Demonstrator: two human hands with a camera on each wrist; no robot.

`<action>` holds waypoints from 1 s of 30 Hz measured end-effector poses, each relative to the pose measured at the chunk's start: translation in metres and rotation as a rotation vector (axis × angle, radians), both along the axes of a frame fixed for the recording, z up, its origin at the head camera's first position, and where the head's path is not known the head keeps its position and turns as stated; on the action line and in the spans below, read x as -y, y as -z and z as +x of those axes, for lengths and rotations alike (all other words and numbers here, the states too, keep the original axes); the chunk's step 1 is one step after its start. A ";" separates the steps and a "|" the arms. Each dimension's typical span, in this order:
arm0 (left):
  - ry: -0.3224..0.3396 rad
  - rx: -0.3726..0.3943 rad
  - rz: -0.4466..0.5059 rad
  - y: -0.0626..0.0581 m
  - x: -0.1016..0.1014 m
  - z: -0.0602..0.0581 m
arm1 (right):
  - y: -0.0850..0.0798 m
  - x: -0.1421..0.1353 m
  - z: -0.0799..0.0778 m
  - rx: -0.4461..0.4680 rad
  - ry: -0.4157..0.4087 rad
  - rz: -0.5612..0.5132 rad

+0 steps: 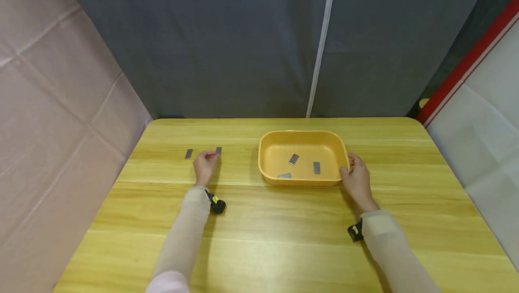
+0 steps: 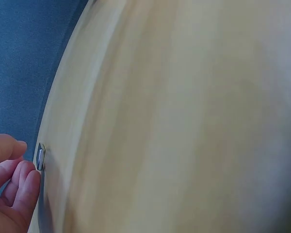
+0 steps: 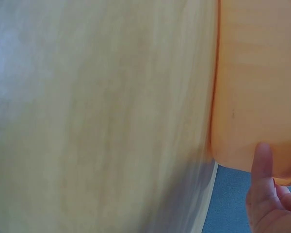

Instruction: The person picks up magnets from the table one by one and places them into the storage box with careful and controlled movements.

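Observation:
My left hand [image 1: 205, 167] is over the table's left side, its fingertips beside a small flat grey rectangular piece [image 1: 219, 150]. In the left wrist view that piece [image 2: 40, 156] lies just past the fingertips, with a gap between thumb and fingers; contact is hard to tell. A second grey piece [image 1: 188, 153] lies to the left of the hand. My right hand [image 1: 357, 180] holds the right end of a yellow plastic basin [image 1: 300, 181]. In the right wrist view the thumb [image 3: 263, 162] presses the basin's outer wall [image 3: 257, 97]. Three grey pieces lie inside, including one [image 1: 316, 167] at the right.
The wood-grain table [image 1: 259, 230] meets a dark grey curtain [image 1: 227, 49] at its back edge. A pale cloth [image 1: 61, 103] hangs at the left, and a white panel with a red border [image 1: 466, 63] stands at the right.

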State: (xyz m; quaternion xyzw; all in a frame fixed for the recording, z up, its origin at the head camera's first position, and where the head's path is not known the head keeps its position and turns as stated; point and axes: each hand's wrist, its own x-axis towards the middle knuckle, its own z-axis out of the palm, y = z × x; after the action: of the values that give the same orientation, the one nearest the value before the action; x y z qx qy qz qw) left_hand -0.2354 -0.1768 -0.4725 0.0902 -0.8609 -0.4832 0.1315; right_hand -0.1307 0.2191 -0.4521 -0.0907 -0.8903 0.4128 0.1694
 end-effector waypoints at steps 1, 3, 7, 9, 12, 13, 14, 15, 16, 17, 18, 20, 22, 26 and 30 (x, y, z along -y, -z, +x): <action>0.000 -0.004 -0.002 0.000 0.000 -0.001 | 0.000 0.000 0.000 -0.002 0.001 0.001; -0.004 -0.009 -0.010 0.000 -0.001 -0.002 | 0.000 0.000 0.000 -0.004 0.001 0.004; -0.034 0.011 -0.004 0.000 -0.003 -0.005 | 0.001 0.000 0.000 0.001 0.002 -0.001; -0.056 0.039 0.018 0.000 -0.004 -0.006 | 0.001 0.001 0.000 0.006 0.002 -0.006; -0.077 0.071 0.068 0.001 -0.004 -0.008 | 0.001 0.000 0.000 0.010 0.000 -0.013; -0.063 0.026 0.107 0.012 0.001 -0.015 | 0.000 0.000 0.000 0.011 -0.002 -0.015; -0.066 0.027 0.114 0.012 0.000 -0.016 | 0.000 0.000 0.000 0.011 -0.003 -0.017; -0.066 0.039 0.120 0.012 0.000 -0.018 | 0.000 0.001 0.000 0.011 -0.004 -0.018; -0.066 0.042 0.120 0.012 -0.001 -0.018 | 0.000 0.001 0.000 0.012 -0.005 -0.020; -0.061 0.039 0.110 0.012 -0.001 -0.019 | 0.000 0.001 0.001 0.012 -0.005 -0.020; -0.060 0.035 0.096 0.011 -0.002 -0.019 | -0.001 0.001 0.001 0.013 -0.005 -0.020; -0.073 0.084 0.051 -0.001 -0.008 -0.012 | 0.000 0.001 0.001 0.014 -0.007 -0.018; -0.064 0.082 0.032 -0.002 -0.010 -0.011 | 0.000 0.001 0.001 0.016 -0.007 -0.018; -0.044 0.107 0.021 -0.003 -0.010 -0.011 | 0.000 0.000 0.001 0.013 -0.003 -0.021; -0.034 0.125 0.013 -0.004 -0.009 -0.010 | 0.000 0.001 0.001 0.014 -0.001 -0.027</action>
State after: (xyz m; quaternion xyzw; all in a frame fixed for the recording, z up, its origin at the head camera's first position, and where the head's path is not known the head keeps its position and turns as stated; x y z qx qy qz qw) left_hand -0.2454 -0.1674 -0.4682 0.1358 -0.8625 -0.4800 0.0849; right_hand -0.1295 0.2181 -0.4516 -0.0953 -0.8859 0.4242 0.1618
